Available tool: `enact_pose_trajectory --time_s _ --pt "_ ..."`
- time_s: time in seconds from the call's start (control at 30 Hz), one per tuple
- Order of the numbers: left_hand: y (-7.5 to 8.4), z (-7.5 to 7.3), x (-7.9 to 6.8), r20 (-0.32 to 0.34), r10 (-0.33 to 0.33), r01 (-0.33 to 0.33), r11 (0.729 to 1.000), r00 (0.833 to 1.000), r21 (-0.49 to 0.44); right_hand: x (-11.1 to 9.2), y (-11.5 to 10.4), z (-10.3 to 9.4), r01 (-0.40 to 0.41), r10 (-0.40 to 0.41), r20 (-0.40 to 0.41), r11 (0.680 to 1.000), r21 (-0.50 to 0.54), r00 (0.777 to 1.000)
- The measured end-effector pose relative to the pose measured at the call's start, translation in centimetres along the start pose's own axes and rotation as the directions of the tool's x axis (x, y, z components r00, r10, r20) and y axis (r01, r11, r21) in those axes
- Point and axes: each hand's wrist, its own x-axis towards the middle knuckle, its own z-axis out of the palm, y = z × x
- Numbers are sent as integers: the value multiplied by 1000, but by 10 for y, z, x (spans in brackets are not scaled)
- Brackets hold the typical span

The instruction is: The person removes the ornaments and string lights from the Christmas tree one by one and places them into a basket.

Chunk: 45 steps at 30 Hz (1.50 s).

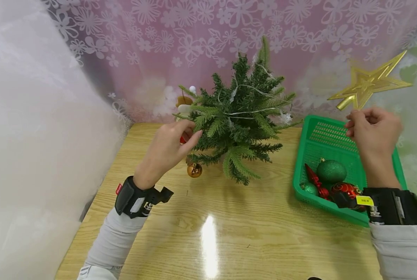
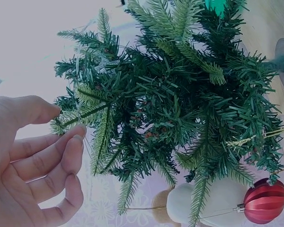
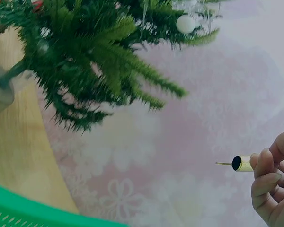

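A gold star tree topper (image 1: 366,82) with a short hollow tube (image 3: 245,163) is pinched between thumb and fingers of my right hand (image 1: 378,126), raised above the basket. Left of centre stands a small green artificial Christmas tree (image 1: 240,116) wound with a clear light string. My left hand (image 1: 169,147) is at the tree's left side, thumb and fingers apart around a light-green branch tip (image 2: 61,124), not closed on it. Below that hand hangs a gold ball (image 1: 194,170); a ribbed red ball (image 2: 265,201) shows in the left wrist view, mostly hidden from the head camera.
On the right of the wooden table (image 1: 180,233) sits a green plastic basket (image 1: 301,155) holding a green glitter ball (image 1: 331,171), a red pointed ornament (image 1: 313,177) and a patterned red ball (image 1: 345,189). A flowered curtain (image 1: 152,46) hangs close behind the tree.
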Motion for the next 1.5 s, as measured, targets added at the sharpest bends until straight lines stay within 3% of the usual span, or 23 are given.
enact_pose_trajectory --time_s 0.47,0.9,1.27,1.5 --pt "1 0 -1 5 7 -6 1000 1000 -15 -9 53 -15 -149 159 45 972 -180 986" --pt "1 0 -1 17 -5 5 1000 1000 -24 -14 83 -21 -193 219 64 938 -287 974" --pt "2 1 -5 13 -16 17 999 1000 -34 -23 101 -21 -214 255 100 927 -307 962" --pt "3 2 -4 9 -12 12 999 1000 -42 -28 113 -20 -241 304 112 891 -384 946"
